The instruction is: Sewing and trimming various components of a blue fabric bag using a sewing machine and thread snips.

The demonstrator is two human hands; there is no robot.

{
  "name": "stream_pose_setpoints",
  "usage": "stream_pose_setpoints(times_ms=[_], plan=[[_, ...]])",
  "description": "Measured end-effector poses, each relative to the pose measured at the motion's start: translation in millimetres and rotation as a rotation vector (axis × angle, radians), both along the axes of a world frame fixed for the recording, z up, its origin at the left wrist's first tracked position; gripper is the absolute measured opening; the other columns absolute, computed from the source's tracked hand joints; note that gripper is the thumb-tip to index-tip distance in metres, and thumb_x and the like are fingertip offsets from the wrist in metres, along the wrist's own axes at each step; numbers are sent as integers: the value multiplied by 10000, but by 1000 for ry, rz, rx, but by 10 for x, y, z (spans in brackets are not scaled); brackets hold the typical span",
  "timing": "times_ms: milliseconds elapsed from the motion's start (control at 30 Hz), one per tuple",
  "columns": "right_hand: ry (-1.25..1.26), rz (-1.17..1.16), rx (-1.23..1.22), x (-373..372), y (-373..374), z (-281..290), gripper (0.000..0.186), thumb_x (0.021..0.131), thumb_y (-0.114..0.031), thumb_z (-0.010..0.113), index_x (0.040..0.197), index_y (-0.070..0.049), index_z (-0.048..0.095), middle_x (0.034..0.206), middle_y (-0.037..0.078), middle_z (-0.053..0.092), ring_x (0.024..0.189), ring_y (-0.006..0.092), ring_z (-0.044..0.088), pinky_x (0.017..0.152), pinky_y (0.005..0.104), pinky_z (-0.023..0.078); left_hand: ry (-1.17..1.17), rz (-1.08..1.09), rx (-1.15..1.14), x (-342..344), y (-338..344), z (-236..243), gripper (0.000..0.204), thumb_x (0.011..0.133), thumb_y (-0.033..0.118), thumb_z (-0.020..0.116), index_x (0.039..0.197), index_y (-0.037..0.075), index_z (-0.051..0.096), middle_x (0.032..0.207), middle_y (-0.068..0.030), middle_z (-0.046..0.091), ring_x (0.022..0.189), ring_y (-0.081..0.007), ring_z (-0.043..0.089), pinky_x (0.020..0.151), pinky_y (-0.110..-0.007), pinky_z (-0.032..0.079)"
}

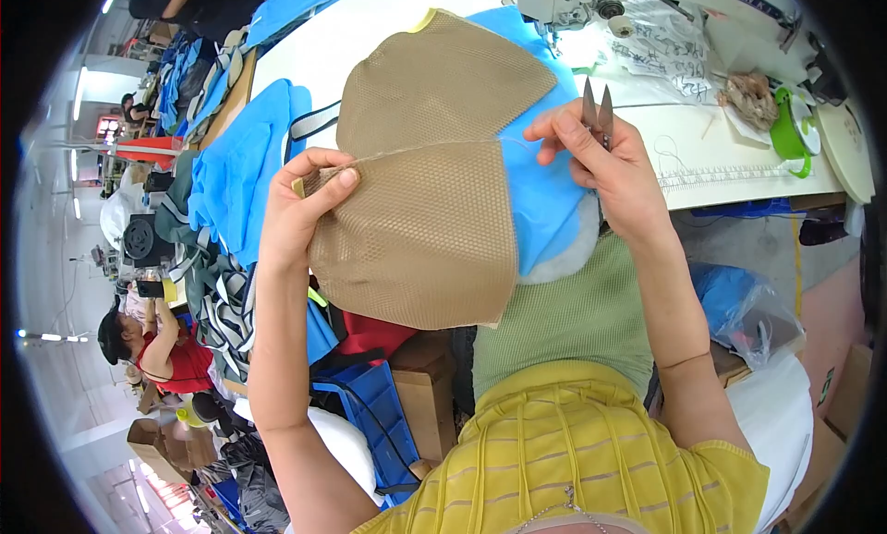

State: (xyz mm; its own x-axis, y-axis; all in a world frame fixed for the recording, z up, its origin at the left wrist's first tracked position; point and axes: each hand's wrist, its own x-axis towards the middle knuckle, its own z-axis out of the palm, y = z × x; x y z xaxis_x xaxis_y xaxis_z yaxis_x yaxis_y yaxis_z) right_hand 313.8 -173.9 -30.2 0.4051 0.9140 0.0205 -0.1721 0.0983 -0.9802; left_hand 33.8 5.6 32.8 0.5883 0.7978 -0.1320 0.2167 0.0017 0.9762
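My left hand (309,201) pinches the left edge of a tan mesh fabric panel (420,229), thumb on top. A seam runs across the panel's middle, and a yellow lining edge shows at its top. In my right hand (605,164) a pair of small scissors (597,115) is held, blades pointing up and slightly apart. That hand is just right of the panel, and a thin thread seems to run from the seam towards its fingers. Bright blue fabric (545,197) with a pale padded edge lies beneath the panel.
A sewing machine (637,7) stands at the back right, beside clear plastic wrapping (658,49). On the white table are a ruler strip (725,175) and a green cup (793,132). Blue fabric pieces (245,164) and striped straps (217,303) are piled at left. A person in red (171,354) is beyond.
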Motion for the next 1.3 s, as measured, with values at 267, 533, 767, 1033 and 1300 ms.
stream_pose_setpoints(times_ms=[267, 533, 767, 1033, 1300], plan=[[-134, -9, -23, -169, 80, -86, 381, 1038, -377, 573, 1020, -18, 698, 864, 38, 710, 664, 88, 613, 621, 239, 471, 219, 106, 398, 366, 704, 71, 478, 830, 315, 845, 1217, 77, 695, 1043, -26, 680, 1028, -144, 623, 902, -279, 464], [-394, -42, -145, -171, 101, -267, 398, 1031, -358, 564, 1033, 21, 687, 887, 97, 744, 739, 136, 710, 657, 277, 513, 272, -213, 1039, 301, -290, -5, 603, 746, 275, 868, 1271, 75, 651, 1405, -116, 570, 1325, -300, 523, 1142, -452, 344], [-326, -89, -44, -212, 126, -292, 400, 1037, -356, 555, 1048, 19, 692, 926, 86, 743, 777, 159, 729, 716, 282, 532, 585, -511, 851, -112, -1144, -320, 854, 607, 265, 922, 1399, 291, 604, 1681, -176, 145, 1569, -362, 82, 1178, -644, -96], [-354, -102, -66, -196, 130, -314, 392, 1045, -350, 543, 1048, 16, 683, 926, 80, 738, 777, 151, 719, 714, 281, 527, 608, -296, 1030, -28, -1085, -747, 668, 774, -15, 678, 1373, 278, 638, 1649, -105, 301, 1557, -313, 188, 1194, -626, -77], [-364, -288, -30, -468, 89, -25, 296, 1046, -306, 563, 1126, -33, 643, 772, 57, 683, 714, 132, 683, 551, 278, 452, 71, -95, 6, -65, -697, -410, 370, 1076, 191, 483, 1397, 39, 588, 1323, -72, 661, 1309, -203, 542, 1153, -336, 343]])
